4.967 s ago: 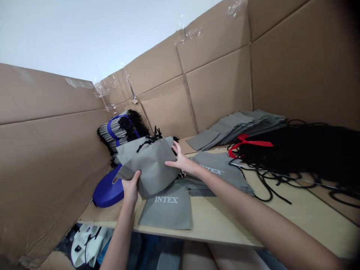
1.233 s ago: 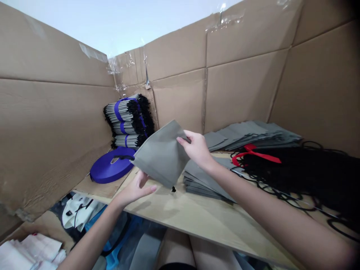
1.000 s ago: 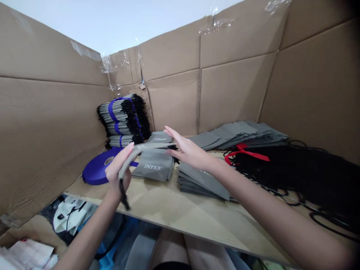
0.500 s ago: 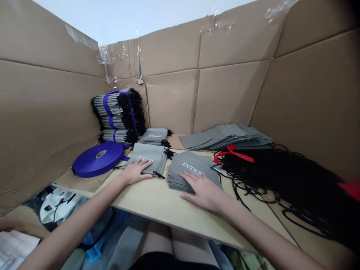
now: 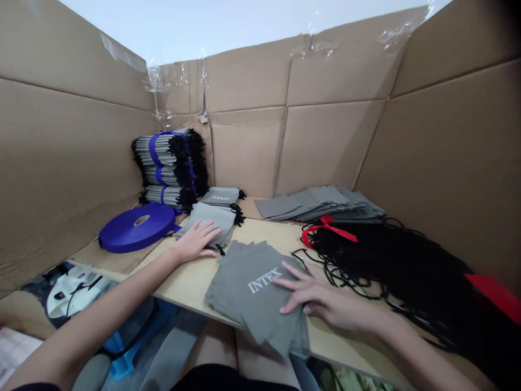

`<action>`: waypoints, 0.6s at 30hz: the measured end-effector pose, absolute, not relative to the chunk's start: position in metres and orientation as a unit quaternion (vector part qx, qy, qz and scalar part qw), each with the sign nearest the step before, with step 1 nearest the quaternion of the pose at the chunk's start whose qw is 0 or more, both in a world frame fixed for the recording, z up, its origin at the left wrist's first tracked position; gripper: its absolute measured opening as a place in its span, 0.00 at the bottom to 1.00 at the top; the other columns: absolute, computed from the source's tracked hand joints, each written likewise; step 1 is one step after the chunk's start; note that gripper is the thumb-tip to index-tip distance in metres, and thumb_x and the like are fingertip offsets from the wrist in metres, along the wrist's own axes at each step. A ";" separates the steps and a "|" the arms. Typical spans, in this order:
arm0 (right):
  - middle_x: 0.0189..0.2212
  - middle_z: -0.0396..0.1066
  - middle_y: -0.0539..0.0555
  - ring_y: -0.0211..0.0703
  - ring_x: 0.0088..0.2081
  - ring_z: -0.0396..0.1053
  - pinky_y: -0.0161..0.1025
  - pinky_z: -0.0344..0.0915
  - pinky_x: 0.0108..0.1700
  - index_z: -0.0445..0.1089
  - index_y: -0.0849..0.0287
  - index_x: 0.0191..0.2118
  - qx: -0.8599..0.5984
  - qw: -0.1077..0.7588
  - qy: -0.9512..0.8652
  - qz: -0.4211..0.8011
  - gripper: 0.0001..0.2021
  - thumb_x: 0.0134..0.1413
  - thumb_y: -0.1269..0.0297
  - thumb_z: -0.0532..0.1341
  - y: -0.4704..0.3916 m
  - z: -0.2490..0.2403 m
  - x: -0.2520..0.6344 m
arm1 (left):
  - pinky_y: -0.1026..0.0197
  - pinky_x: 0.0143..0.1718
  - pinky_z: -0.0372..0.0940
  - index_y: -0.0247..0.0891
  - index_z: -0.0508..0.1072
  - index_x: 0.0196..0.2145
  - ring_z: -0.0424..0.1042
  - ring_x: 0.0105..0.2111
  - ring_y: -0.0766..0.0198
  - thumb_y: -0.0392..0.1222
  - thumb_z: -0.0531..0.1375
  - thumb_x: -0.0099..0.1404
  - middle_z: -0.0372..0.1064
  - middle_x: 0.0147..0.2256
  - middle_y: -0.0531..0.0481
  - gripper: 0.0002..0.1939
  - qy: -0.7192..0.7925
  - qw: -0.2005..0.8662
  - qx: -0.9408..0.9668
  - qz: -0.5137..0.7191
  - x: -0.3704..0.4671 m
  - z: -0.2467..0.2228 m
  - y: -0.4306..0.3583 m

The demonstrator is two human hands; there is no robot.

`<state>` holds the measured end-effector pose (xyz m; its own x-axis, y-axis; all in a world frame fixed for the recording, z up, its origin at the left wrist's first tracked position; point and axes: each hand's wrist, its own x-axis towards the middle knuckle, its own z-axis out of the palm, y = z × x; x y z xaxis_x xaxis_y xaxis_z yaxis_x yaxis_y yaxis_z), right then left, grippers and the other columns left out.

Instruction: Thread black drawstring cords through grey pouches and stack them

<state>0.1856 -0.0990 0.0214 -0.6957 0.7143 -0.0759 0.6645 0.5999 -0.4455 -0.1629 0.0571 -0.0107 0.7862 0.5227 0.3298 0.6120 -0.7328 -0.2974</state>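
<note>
My left hand lies flat, fingers apart, on a small pile of grey drawstring pouches with black cord ends. In front of me, a fanned pile of grey fabric pouches printed INTEX in white hangs partly over the table's front edge; no cords show on them. My right hand is at the right side of this pile, fingers spread, with fingertips over the top pouch near the print. Close behind the right hand are loose loops from a bundle of black cords.
Bundled pouches with purple bands stand at the back left, behind a roll of purple ribbon. Another pouch stack sits behind my left hand. Grey fabric pieces lie at the back. Red ribbon ties the cords. Cardboard walls surround the table.
The INTEX pouch pile has shifted toward me, turned and fanned out over the table edge. My right hand has moved nearer, its fingers more spread. My left hand stays on its pile.
</note>
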 end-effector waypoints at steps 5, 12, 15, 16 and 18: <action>0.63 0.39 0.43 0.50 0.64 0.28 0.60 0.24 0.59 0.77 0.48 0.33 -0.461 0.102 -0.878 0.078 0.18 0.54 0.72 0.50 -0.052 0.009 0.219 | 0.43 0.60 0.27 0.52 0.52 0.59 0.39 0.62 0.54 0.37 0.52 0.63 0.40 0.63 0.49 0.27 -0.131 0.194 -0.971 -0.052 -0.143 0.009 0.017; 0.62 0.45 0.46 0.49 0.63 0.40 0.63 0.35 0.58 0.72 0.45 0.43 -0.482 0.115 -0.865 0.074 0.29 0.43 0.81 0.47 0.000 0.000 0.195 | 0.47 0.61 0.37 0.46 0.47 0.61 0.41 0.62 0.53 0.42 0.52 0.61 0.46 0.61 0.48 0.32 -0.106 0.002 -0.994 -0.036 -0.106 0.014 -0.042; 0.60 0.53 0.49 0.47 0.60 0.50 0.58 0.42 0.58 0.75 0.49 0.39 -0.469 0.115 -0.873 0.061 0.25 0.44 0.81 0.48 0.014 0.012 0.178 | 0.47 0.59 0.42 0.39 0.56 0.57 0.44 0.61 0.50 0.54 0.52 0.62 0.52 0.58 0.42 0.28 -0.164 -0.040 -0.982 -0.080 -0.096 0.005 -0.049; 0.58 0.57 0.51 0.48 0.59 0.52 0.59 0.41 0.58 0.75 0.50 0.36 -0.472 0.120 -0.872 0.048 0.23 0.45 0.80 0.48 0.017 0.016 0.173 | 0.47 0.59 0.44 0.39 0.59 0.55 0.46 0.60 0.50 0.55 0.51 0.63 0.54 0.57 0.41 0.26 -0.175 -0.041 -0.980 -0.088 -0.093 0.003 -0.047; 0.55 0.62 0.52 0.49 0.57 0.55 0.63 0.37 0.57 0.75 0.52 0.33 -0.481 0.132 -0.867 0.000 0.19 0.47 0.78 0.50 0.021 0.027 0.164 | 0.47 0.57 0.47 0.39 0.60 0.53 0.51 0.58 0.50 0.53 0.48 0.65 0.56 0.56 0.41 0.23 -0.186 -0.028 -0.978 -0.090 -0.086 -0.001 -0.038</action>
<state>0.1642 0.0213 0.0266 -0.5031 0.8331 0.2298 0.8334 0.5381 -0.1263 -0.0855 -0.0383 -0.0008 0.9144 0.3690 0.1665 0.3588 -0.9292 0.0887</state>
